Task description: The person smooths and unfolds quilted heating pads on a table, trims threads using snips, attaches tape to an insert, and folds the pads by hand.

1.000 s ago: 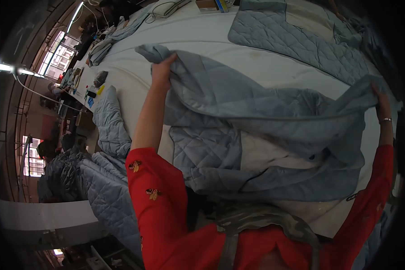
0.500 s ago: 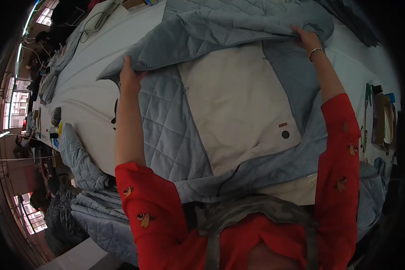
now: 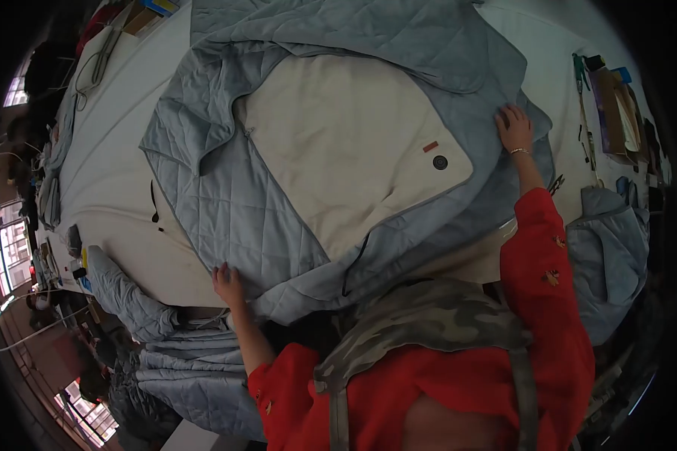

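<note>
A grey-blue quilted cover (image 3: pixel 203 218) lies spread in front of me, with a cream fabric panel (image 3: pixel 338 143) showing in its middle. The panel carries a small brown tag and a round dark disc (image 3: pixel 440 162). At the cover's lower left edge is my left hand (image 3: pixel 229 286), touching it with fingers apart. My right hand (image 3: pixel 514 130) rests flat on the cover's right side, fingers spread. A dark cord (image 3: pixel 356 264) lies over the cover's near edge. The far part of the cover is folded back in loose waves.
White cloth (image 3: pixel 120 165) covers the table under the work. Folded quilted pieces (image 3: pixel 195 368) are stacked at lower left, beside a rolled one (image 3: pixel 124 297). At right are a cardboard box (image 3: pixel 613 113) with tools nearby and a bundled grey-blue fabric (image 3: pixel 605 255).
Both hands have let go of the raised far edge, which now lies folded farther back. My left hand came down toward me to the near left edge; my right hand came down onto the cover.
</note>
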Demonstrator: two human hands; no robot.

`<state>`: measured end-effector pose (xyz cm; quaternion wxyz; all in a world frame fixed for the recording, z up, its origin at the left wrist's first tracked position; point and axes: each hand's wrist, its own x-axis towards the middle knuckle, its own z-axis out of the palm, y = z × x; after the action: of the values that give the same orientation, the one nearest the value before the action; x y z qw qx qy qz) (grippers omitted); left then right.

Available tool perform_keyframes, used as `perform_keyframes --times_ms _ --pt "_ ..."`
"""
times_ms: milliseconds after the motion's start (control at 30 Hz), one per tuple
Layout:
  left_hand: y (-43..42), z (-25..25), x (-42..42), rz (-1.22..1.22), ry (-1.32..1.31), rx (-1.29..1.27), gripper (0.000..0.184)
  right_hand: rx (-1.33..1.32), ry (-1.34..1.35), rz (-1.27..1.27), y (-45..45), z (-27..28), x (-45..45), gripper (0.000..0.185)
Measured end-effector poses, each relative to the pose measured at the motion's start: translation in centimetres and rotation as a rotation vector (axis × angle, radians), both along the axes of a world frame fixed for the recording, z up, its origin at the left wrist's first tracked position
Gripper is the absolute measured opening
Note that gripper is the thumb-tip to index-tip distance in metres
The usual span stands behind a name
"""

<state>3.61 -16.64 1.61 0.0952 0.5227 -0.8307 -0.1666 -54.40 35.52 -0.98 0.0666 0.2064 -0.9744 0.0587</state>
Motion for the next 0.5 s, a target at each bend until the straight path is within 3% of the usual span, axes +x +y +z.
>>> perform_keyframes --times_ms 100,200,267,300,367,400,467,500 --pt "5.3 -0.4 6.6 0.511 0.089 0.029 0.037 -0.096 0.108 -0.196 5.9 -0.3 5.1 0.041" --pt "10.5 -0.9 9.9 0.508 0.024 0.049 0.046 -0.027 0.244 -0.422 10.4 -1.6 10.0 0.045" --pt "14.3 -1.0 9.5 0.781 0.109 0.077 0.053 -0.319 -0.024 -0.609 12.4 -2.3 12.2 0.053" --pt "14.6 -2.4 10.3 0.778 0.115 0.075 0.053 -0.324 -0.021 -0.612 12.7 -2.9 12.7 0.053" --pt "15.1 -6.4 12.9 0.834 1.192 0.98 0.058 -0.474 0.271 -0.612 12.8 -4.0 13.9 0.06" --pt "16.0 -5.4 12.0 0.826 1.186 0.984 0.058 -0.474 0.273 -0.621 12.0 -2.9 14.5 0.06" --pt "18.3 -1.6 6.7 0.723 1.399 1.359 0.056 -1.09 -0.108 -1.053 8.7 1.1 15.2 0.068" --pt "18.6 -1.5 5.7 0.717 1.395 1.366 0.056 -1.106 -0.182 -1.058 8.4 1.0 14.5 0.071"
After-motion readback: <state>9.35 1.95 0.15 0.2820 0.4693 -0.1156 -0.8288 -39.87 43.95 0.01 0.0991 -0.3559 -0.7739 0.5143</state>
